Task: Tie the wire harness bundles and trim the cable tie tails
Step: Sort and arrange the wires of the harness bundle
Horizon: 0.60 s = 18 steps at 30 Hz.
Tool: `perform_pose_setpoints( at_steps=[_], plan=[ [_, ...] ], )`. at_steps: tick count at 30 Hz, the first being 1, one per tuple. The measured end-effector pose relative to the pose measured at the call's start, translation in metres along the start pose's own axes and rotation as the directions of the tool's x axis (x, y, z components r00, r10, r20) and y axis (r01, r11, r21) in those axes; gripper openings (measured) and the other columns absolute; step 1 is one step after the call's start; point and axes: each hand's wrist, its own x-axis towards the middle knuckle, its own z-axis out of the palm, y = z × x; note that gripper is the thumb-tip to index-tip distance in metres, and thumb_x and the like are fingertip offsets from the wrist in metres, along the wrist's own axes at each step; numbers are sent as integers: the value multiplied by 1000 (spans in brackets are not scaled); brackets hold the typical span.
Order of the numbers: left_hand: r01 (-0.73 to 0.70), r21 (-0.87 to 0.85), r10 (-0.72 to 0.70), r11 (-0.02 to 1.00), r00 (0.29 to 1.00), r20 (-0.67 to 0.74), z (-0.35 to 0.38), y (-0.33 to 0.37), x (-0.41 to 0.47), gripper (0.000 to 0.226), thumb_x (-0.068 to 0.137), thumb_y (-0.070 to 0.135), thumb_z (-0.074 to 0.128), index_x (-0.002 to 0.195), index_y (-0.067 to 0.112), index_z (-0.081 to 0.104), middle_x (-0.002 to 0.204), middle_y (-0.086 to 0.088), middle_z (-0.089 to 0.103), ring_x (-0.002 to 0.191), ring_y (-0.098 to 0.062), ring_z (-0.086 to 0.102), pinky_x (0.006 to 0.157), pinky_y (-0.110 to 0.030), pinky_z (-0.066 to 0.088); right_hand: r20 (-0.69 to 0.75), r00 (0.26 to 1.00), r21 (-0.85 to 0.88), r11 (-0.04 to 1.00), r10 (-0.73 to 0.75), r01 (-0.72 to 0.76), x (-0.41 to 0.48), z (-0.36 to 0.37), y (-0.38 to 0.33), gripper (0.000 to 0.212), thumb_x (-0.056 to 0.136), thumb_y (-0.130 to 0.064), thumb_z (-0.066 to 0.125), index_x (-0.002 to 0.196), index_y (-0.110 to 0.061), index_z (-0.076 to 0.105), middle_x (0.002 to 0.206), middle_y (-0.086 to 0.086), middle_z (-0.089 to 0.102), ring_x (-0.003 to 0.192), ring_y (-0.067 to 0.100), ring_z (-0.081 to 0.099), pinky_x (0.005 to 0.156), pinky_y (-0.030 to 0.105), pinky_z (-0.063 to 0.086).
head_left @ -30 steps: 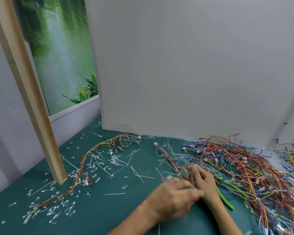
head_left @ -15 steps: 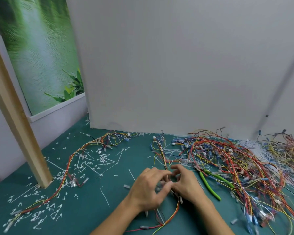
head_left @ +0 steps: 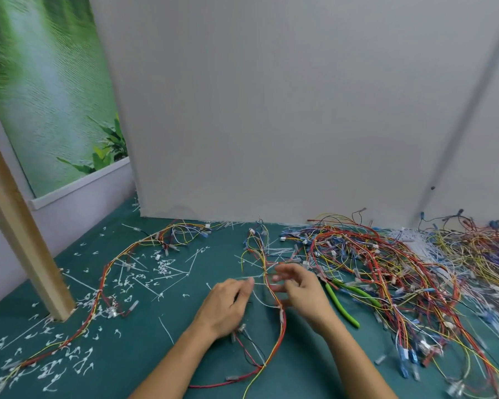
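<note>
Mid-tie on the wire harness (head_left: 283, 329), lying stretched between the two hands on the green mat (head_left: 133, 335). Left hand (head_left: 228, 306) with fingers curled beside a thin white cable tie (head_left: 255, 279) — cannot tell through the blur whether pinching it. Right hand (head_left: 303, 292) loose, fingers spread, gripping nothing. Likely light and floppy to handle: thin wires, apt to splay and snag. Best pinched close beside the tie with the strands gathered tight, never tugged by the small connectors. Green-handled cutters (head_left: 343, 300) just right of the right hand — handy for trimming. Untied tangle (head_left: 386, 269) farther right; cut tails (head_left: 162, 266) strewn left of the left hand.
</note>
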Motion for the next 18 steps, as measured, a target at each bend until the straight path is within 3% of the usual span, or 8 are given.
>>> perform_pose_setpoints(
  at_steps=[2,4,6,8,10,13,15,18],
  plan=[
    [47,-55,-47,997,999,4,0,-1,0,90,90,83,12,102,18,73,104,12,70,102,-3,60,94,-23,45,17,1000,200,980,1,-4,-1,-6,-13,34,106,5,36,116,-10,65,112,15,70,88,23,78,58,33,61],
    [82,-112,-83,990,997,-5,-1,0,-2,77,90,84,13,95,34,71,93,26,65,94,2,59,85,-11,39,51,999,343,939,14,-31,1,-12,-24,28,110,-4,39,121,-8,65,119,15,71,95,32,78,61,41,64],
    [85,-138,-87,987,996,-5,-3,3,-2,66,88,86,11,91,47,65,88,27,63,88,2,57,79,-7,36,140,988,456,881,68,-125,6,-15,-33,23,109,-11,49,126,-5,64,125,16,70,101,39,76,67,46,65],
    [49,-161,-45,986,999,27,-5,3,-4,66,87,87,15,116,51,63,112,26,66,109,8,55,97,-10,37,257,952,490,826,169,-279,13,-15,-38,26,105,-14,59,129,-5,61,131,19,64,105,43,73,71,50,64],
    [-5,-180,20,984,997,78,-6,2,-5,77,81,90,31,139,44,52,140,21,56,129,8,47,112,-25,37,357,884,487,748,301,-451,19,-12,-41,31,101,-15,64,129,-5,58,135,28,56,107,46,71,71,48,64],
    [-79,-125,94,989,988,123,-1,9,-8,84,73,87,54,149,59,27,147,34,41,136,8,36,112,-20,31,445,827,540,634,343,-554,31,-5,-47,43,97,-14,69,132,1,50,114,34,59,85,38,71,60,35,64],
    [-102,-72,110,992,988,112,1,15,-10,79,72,83,59,138,76,16,139,41,37,131,15,31,110,-12,27,404,861,514,701,310,-494,40,2,-47,43,97,-16,70,129,4,50,102,30,64,66,27,68,55,29,59],
    [-182,-90,191,979,977,92,0,16,-10,69,76,82,54,139,72,28,142,38,40,136,6,32,114,-19,25,301,915,327,872,269,-365,47,10,-42,27,99,-14,67,118,3,58,104,19,76,43,12,53,36,17,37]
  ],
)
